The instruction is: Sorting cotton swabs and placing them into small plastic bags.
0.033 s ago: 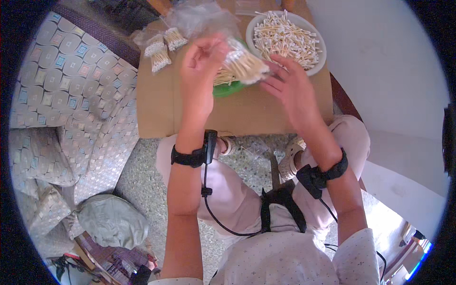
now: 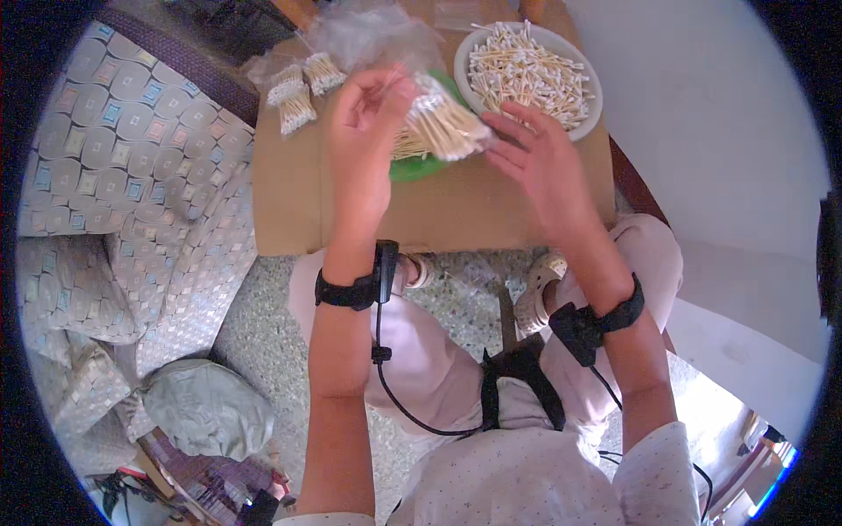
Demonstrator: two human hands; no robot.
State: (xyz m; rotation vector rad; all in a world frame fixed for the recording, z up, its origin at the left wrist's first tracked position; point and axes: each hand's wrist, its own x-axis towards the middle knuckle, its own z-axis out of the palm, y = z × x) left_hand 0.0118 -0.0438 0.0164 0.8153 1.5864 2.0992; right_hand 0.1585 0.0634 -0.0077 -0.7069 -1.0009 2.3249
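Observation:
A clear plastic bag of cotton swabs (image 2: 449, 127) is held aslant above the table, its swabs lying side by side with white tips at both ends. My left hand (image 2: 373, 110) is closed on the bag's upper left end. At the lower right end, the fingers of my right hand (image 2: 537, 156) grip the plastic corner, though blur partly hides their contact. Below the bag, a green tray (image 2: 417, 168) with loose swabs is mostly covered by the bag and my left hand.
Small filled swab bags (image 2: 296, 112) lie at the table's far left, beside a heap of clear plastic bags (image 2: 373, 35). A white bowl (image 2: 597, 96) heaped with loose swabs stands far right. The brown tabletop (image 2: 465, 215) ends before my knees; a white wall (image 2: 684, 114) rises right.
The bag of cotton swabs has shifted slightly down and left at its lower end. Both hands keep nearly the same position.

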